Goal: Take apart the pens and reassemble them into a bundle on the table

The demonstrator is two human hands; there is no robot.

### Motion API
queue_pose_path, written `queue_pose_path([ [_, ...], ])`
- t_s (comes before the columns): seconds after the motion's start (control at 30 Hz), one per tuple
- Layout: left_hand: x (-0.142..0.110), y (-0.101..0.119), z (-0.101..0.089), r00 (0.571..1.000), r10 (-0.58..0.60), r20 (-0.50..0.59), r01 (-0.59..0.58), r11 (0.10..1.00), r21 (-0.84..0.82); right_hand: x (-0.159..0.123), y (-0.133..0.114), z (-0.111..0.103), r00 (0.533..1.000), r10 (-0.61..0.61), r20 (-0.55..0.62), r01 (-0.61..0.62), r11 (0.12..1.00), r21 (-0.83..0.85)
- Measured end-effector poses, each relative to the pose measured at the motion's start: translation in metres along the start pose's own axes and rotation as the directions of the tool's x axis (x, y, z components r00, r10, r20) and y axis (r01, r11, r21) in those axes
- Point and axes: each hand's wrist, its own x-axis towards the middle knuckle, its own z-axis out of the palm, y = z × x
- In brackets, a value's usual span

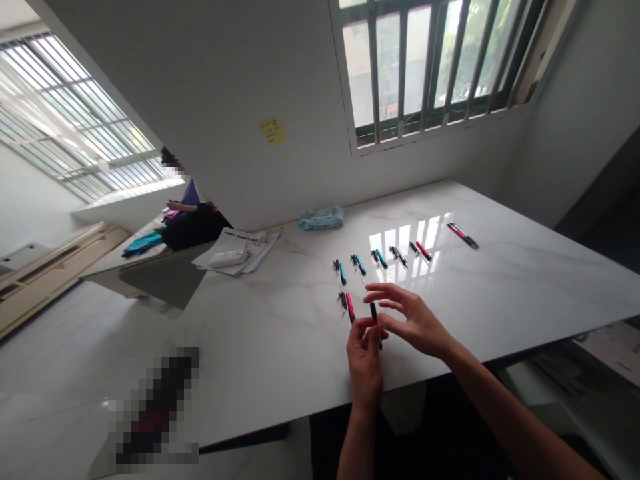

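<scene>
View: head camera, looking down across a white marble table (pixel 280 347).
Laid out: a row of pens (pixel 360 265), teal and red, each beside a black piece, runs across the table; a red-and-black pair (pixel 463 235) lies further right.
Nearest set: a red pen (pixel 350 307) and its black piece lie just left of the hands.
In hand: a slim black pen (pixel 373 312), upright between the hands; its details are too small to tell.
Left hand (pixel 364 360): narrow, fingertips pinching the black pen.
Right hand (pixel 410 320): open, fingers spread, just beside the black pen; any contact cannot be told.
Rest: a packet of wet wipes (pixel 321 217), loose papers (pixel 235 253) and a black bag (pixel 195 227) lie further off, below a barred window (pixel 430 67).
</scene>
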Motion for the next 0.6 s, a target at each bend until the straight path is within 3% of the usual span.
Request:
queue_pose_path([
  [0.27, -0.0012, 0.0011, 0.0006, 1.000, 0.001, 0.001, -0.001, 1.000, 0.004, -0.0002, -0.0018, 0.0035, 1.000, -0.017, -0.023, 0.016, 0.999, -0.040],
  [0.43, -0.0016, 0.0026, 0.0014, 1.000, -0.007, -0.007, 0.007, 1.000, 0.024, -0.0014, 0.0006, 0.0027, 0.999, 0.001, 0.034, -0.002, 1.000, 0.012],
  [0.6, -0.0018, 0.0036, 0.0014, 1.000, 0.000, -0.014, 0.000, 1.000, 0.027, -0.0027, 0.0017, 0.0036, 1.000, 0.017, 0.002, -0.017, 0.999, 0.049],
])
